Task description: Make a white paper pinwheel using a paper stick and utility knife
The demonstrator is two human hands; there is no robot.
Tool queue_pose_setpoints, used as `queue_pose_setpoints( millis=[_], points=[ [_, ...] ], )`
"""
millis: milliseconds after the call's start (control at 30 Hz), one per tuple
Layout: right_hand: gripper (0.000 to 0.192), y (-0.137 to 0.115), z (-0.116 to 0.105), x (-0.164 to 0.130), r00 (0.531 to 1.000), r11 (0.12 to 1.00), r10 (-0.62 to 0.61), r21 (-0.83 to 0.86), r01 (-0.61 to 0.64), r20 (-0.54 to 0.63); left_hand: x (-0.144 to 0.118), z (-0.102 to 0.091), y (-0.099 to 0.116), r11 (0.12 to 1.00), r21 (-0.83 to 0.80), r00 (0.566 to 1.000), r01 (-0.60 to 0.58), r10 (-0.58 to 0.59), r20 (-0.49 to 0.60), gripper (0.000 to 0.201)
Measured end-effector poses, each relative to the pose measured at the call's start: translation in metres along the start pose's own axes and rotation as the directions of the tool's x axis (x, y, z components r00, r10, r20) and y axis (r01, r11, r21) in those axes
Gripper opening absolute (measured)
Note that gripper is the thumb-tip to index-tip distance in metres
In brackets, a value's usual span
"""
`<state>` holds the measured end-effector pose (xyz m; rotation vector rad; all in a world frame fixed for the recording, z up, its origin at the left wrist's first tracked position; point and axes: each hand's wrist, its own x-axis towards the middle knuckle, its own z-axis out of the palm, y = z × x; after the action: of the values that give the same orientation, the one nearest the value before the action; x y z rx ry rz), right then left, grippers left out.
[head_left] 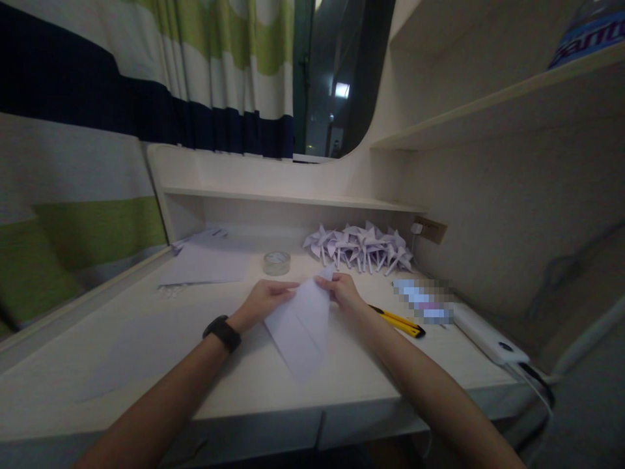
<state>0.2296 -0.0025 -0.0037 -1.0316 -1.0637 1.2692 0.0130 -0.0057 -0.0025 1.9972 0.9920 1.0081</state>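
White paper, a folded sheet (301, 326), is held up off the desk (146, 352) between both hands, likely so the crease can be worked in the air rather than flat on the desktop. Its long axis runs from the top edge by the fingers down toward the person, leaning a little to the left at the bottom; the narrower lower end points at the near edge of the desk. The left hand (263, 301), with a black band (222, 333) on its wrist, pinches the sheet's upper left edge with curled fingers. The right hand (343, 290) grips the upper right corner, thumb and fingers closed on the paper.

Just right of the sheet lies a yellow utility knife (401, 322), handy to the right hand. Beyond the sheet, farther from the person, sits a roll of clear tape (277, 262), and right of that a heap of folded paper pinwheels (361, 247) against the back wall. Left of the tape lie flat loose sheets (208, 264). Far right of the sheet, a white power strip (488, 339) lies along the desk's edge.
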Motion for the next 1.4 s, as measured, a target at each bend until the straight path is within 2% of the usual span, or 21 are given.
queue_pose_setpoints(
  millis=[133, 233, 400, 733, 867, 1000, 1100, 1200, 1300, 1400],
  points=[
    [0.036, 0.001, -0.003, 0.003, 0.999, 0.999, -0.035, 0.016, 0.035, -0.035, 0.002, -0.001, -0.003, 0.994, 0.087, 0.998, -0.062, 0.063, -0.010, 0.034],
    [0.036, 0.001, -0.007, 0.006, 0.995, 0.998, -0.063, 0.021, 0.065, -0.083, 0.002, -0.003, -0.001, 0.990, 0.127, 0.998, -0.065, 0.068, -0.014, 0.031],
    [0.034, 0.000, -0.012, 0.009, 0.992, 0.997, -0.069, 0.014, 0.070, -0.106, -0.001, -0.004, 0.004, 0.995, 0.081, 0.999, -0.054, 0.055, 0.001, 0.028],
    [0.023, -0.010, -0.016, 0.007, 0.979, 0.997, -0.076, 0.012, 0.079, -0.187, 0.001, -0.001, 0.002, 0.998, 0.041, 0.994, -0.050, 0.046, 0.097, 0.031],
    [0.026, -0.008, -0.015, 0.008, 0.974, 0.995, -0.099, 0.009, 0.103, -0.205, -0.004, -0.001, 0.009, 1.000, -0.001, 0.993, -0.001, 0.001, 0.118, 0.036],
    [0.031, -0.005, -0.012, 0.010, 0.970, 0.990, -0.137, 0.005, 0.141, -0.201, -0.009, 0.000, 0.015, 0.987, -0.108, 0.984, 0.115, -0.099, 0.146, 0.041],
    [0.036, -0.003, -0.010, 0.008, 0.982, 0.993, -0.118, -0.004, 0.119, -0.149, -0.009, 0.001, 0.015, 0.978, -0.142, 0.986, 0.150, -0.137, 0.095, 0.036],
    [0.040, 0.000, -0.009, 0.005, 0.999, 0.995, -0.028, -0.091, 0.029, 0.016, -0.007, 0.000, 0.013, 0.971, -0.187, 0.986, 0.150, -0.161, -0.048, 0.033],
    [0.041, 0.004, -0.009, 0.004, 0.986, 0.981, 0.041, -0.192, -0.010, 0.161, -0.005, -0.001, 0.012, 0.958, -0.237, 0.968, 0.164, -0.202, -0.146, 0.035],
    [0.042, 0.006, -0.008, 0.003, 0.983, 0.978, 0.016, -0.208, 0.022, 0.181, -0.005, -0.002, 0.012, 0.943, -0.282, 0.960, 0.175, -0.227, -0.165, 0.034]
  ],
)
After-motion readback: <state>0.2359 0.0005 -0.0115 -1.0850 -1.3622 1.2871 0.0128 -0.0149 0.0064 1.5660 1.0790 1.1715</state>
